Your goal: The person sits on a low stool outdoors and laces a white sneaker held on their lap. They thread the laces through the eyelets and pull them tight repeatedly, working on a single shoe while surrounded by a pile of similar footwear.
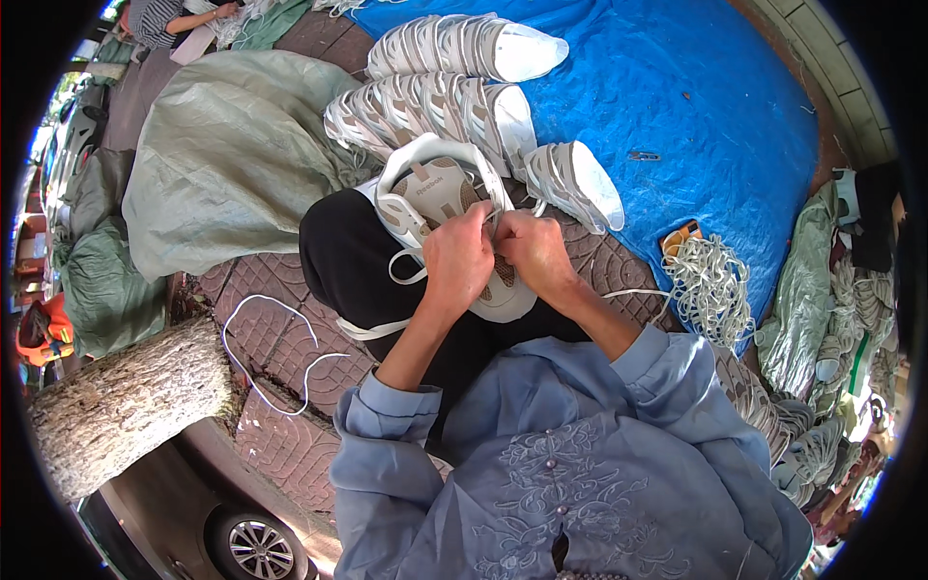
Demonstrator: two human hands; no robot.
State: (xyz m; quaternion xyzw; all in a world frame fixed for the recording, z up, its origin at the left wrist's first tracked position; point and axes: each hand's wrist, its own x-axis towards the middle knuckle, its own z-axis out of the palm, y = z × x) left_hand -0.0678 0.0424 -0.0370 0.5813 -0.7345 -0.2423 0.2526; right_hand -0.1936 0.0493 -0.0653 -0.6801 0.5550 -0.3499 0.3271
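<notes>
Left hand (457, 259) and right hand (534, 251) meet over a white sneaker (435, 193) resting on the lap, each grip pinched shut on its white shoelace (406, 275). The lace looks light, limp and slippery; hold it close to the eyelets. Finished sneakers (454, 101) lie beyond the grip.

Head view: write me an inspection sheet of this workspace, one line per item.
Surface: patterned brick paving, part covered by a blue tarp.
Job's things: white shoe on the lap, white lace partly threaded.
Clutter: rows of white shoes, lace bundle, grey-green sacks, loose lace.
Grippers: left hand and right hand pinch the lace at the shoe.
Cables: nothing seen.
Surroundings: tree trunk, car, another person's arm.
</notes>
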